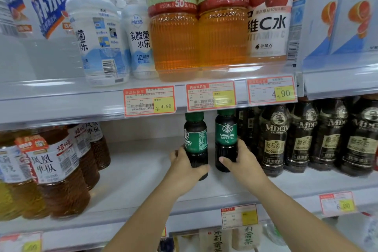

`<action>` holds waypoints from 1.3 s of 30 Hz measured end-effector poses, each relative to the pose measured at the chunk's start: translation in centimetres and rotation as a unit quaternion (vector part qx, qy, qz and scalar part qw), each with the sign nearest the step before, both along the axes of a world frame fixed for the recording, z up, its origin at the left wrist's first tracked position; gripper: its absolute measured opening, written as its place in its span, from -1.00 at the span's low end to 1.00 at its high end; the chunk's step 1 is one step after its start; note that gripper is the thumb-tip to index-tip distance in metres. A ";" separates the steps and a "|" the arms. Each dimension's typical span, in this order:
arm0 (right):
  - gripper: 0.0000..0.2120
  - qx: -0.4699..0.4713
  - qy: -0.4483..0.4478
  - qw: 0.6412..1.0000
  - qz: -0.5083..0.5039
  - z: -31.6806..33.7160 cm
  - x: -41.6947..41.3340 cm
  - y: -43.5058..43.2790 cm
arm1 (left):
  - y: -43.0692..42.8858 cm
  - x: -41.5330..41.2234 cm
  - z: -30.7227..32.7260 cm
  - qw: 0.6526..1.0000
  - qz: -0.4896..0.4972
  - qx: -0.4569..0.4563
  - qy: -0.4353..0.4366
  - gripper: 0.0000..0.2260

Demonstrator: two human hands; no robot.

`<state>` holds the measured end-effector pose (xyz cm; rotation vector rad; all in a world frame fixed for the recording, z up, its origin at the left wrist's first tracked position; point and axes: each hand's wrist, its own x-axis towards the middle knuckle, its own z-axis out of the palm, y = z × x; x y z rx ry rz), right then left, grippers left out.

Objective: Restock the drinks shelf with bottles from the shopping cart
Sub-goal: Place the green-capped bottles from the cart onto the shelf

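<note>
Two dark coffee bottles with green labels and green caps stand upright on the middle shelf (131,170). My left hand (185,168) wraps the lower part of the left coffee bottle (196,137). My right hand (242,161) grips the lower part of the right coffee bottle (226,135), whose label reads Americano. The two bottles stand side by side with a small gap between them. The shopping cart is out of view.
Dark Moduoqi coffee bottles (274,141) stand just right of my right hand. Brown tea bottles (55,170) fill the shelf's left end. The upper shelf holds orange tea bottles (173,41) and white yoghurt drinks (100,43). Price tags (149,101) line the shelf edges.
</note>
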<state>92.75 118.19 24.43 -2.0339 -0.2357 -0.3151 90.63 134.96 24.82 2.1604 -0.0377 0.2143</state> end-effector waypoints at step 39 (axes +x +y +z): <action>-0.50 -0.053 0.004 0.994 -0.096 0.5 3.1 1.4 | -1.9 5.4 -1.0 0.994 0.060 0.027 -0.082 -0.53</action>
